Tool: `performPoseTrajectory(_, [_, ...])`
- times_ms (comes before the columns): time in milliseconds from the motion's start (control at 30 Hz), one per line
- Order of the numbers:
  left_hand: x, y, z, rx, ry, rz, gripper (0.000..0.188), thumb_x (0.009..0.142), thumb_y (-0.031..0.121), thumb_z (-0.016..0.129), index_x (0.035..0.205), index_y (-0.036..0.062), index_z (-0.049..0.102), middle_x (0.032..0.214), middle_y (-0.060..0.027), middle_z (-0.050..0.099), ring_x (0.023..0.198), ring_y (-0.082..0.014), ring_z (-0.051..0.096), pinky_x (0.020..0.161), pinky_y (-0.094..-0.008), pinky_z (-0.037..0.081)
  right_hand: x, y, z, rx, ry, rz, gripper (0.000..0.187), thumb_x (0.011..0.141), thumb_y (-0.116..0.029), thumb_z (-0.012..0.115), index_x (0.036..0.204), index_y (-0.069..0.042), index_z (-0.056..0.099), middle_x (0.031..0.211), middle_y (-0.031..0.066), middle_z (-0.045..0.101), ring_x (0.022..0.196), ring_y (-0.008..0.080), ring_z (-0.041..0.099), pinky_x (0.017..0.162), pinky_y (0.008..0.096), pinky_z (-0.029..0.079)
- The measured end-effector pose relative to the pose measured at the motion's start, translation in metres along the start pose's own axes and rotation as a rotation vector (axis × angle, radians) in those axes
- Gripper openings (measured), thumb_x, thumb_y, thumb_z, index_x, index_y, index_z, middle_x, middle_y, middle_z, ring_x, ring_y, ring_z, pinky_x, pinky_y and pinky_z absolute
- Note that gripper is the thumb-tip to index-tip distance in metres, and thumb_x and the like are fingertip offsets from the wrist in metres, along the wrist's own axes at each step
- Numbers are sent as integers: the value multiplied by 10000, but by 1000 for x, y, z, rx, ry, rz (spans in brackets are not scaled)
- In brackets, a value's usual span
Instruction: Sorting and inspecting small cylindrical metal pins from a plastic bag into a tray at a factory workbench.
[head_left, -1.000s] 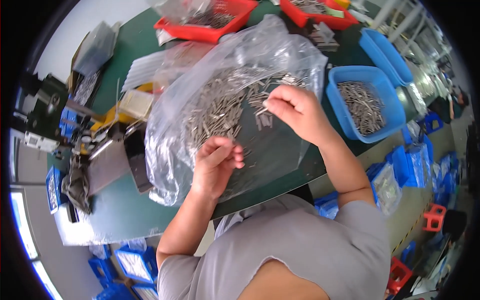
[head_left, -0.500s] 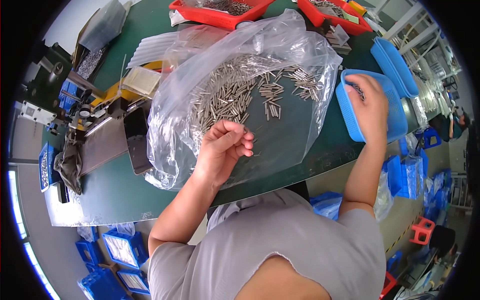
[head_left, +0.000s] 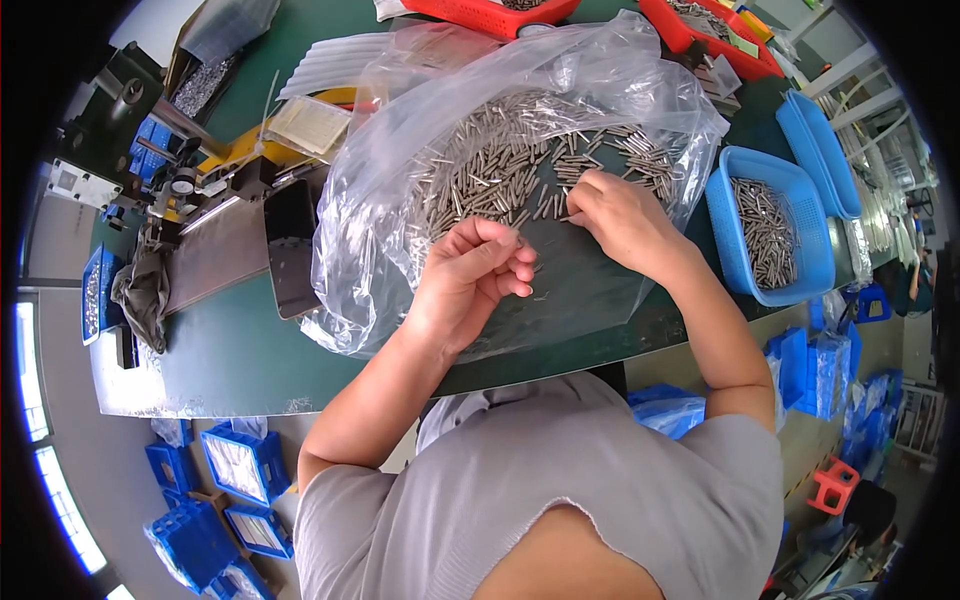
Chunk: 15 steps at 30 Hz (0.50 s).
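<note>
The right hand had swung back from the blue basket to the metal pins.
I saw its fingertips pinched narrow beside the pins, heaped just beyond both hands amid a clear plastic bag. The left hand was loosely curled. Whether either gripped a pin, I couldn't tell. The basket, holding more pins, stood right of the right hand.

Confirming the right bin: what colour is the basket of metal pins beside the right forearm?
Blue; the basket shows best in the head view.
</note>
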<state>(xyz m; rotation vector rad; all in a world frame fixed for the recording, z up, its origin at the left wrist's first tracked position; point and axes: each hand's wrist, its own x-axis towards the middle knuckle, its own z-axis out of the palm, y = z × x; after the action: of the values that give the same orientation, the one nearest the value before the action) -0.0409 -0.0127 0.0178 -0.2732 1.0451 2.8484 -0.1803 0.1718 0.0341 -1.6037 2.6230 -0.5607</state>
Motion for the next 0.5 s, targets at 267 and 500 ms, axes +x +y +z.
performPoseTrajectory(267, [0,-1,-2,-17,31,-14,83,900,92,528,904,15,556,844,-127,611,705,-172,598,608,-277,512,14,-38,-30,848,-43,234,52,821,-27,604,867,-23,582,722,27,581,619,94,551,531,221,439])
performPoseTrajectory(500, [0,-3,0,-46,2,-67,93,908,97,529,923,7,550,840,-126,630,687,-177,621,614,-285,539,9,-35,-11,1090,-60,277,67,838,-70,627,856,-14,594,712,5,590,566,52,533,490,187,432])
